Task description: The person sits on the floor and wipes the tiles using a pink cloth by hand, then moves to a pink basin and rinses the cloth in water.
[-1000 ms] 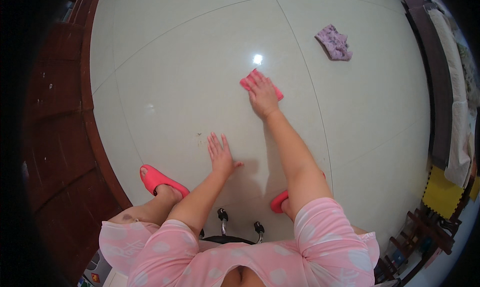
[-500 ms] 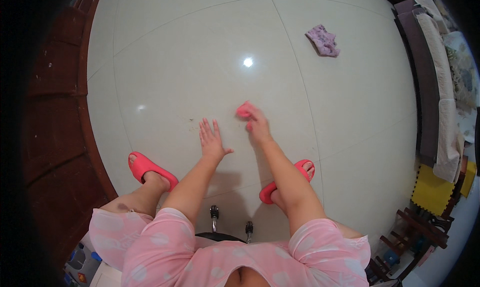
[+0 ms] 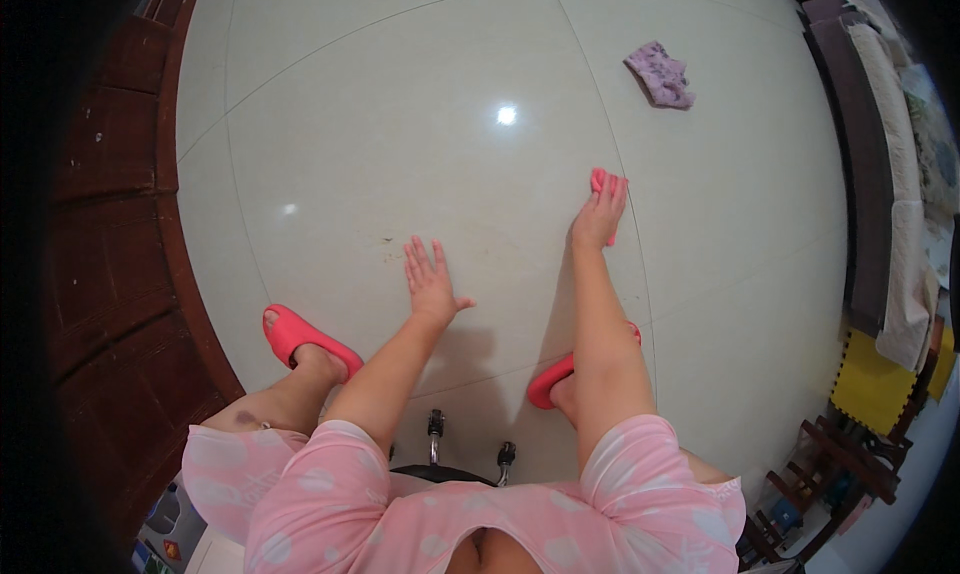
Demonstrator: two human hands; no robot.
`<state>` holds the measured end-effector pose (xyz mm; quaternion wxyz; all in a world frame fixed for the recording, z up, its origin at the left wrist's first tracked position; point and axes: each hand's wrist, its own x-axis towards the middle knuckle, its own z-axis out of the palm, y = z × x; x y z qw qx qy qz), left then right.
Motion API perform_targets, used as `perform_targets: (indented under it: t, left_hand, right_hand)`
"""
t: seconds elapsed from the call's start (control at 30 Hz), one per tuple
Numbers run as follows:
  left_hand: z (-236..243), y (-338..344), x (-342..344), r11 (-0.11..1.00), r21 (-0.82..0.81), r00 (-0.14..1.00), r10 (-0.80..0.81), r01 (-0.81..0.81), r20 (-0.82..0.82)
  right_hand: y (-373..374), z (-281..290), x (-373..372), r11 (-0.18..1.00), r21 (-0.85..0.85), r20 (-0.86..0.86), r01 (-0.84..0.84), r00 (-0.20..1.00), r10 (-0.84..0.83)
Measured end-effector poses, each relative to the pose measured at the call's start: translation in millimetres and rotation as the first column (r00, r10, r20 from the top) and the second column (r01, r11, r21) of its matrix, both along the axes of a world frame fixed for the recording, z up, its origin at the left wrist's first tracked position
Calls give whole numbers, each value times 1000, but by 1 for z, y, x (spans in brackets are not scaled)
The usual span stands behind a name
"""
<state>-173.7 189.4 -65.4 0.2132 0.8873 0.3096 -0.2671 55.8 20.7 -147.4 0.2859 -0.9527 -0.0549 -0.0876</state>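
Observation:
My left hand [image 3: 430, 286] is spread out, fingers apart, on the pale glossy tiled floor [image 3: 380, 154], with nothing in it. Just left of its fingers lie small brown smudges [image 3: 389, 256], and fainter marks show to its right. Farther out and to the right, my right hand [image 3: 598, 217] presses a bright pink-red cloth [image 3: 597, 179] against the floor near a tile joint. Most of that cloth is hidden under the palm; only bits show past the fingers and beside the hand. A crumpled purple patterned cloth [image 3: 662, 76] lies beyond it, untouched.
Red slippers [image 3: 300, 336] are on my feet, wide apart. Behind my hands are chair casters [image 3: 436, 424]. Dark red wooden panelling [image 3: 105, 264] runs along the left. At the right stand a covered sofa [image 3: 885, 174], a yellow foam mat [image 3: 870, 379] and dark wooden furniture [image 3: 850, 459].
My right hand has swept outward to the right with the pink-red cloth, from near the left hand to the tile joint. The left hand has stayed spread on the floor.

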Motion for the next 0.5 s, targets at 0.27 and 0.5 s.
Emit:
perform_targets:
  t: [0.27, 0.5]
  left_hand:
    - [-3, -1, -4, 1000, 0, 999, 11, -11, 31]
    - [-1, -1, -1, 998, 58, 1000, -19, 19, -5]
  right_hand:
    - [52, 20, -16, 846, 40, 57, -532, 846, 530]
    - [53, 38, -113, 729, 113, -36, -675, 730, 682]
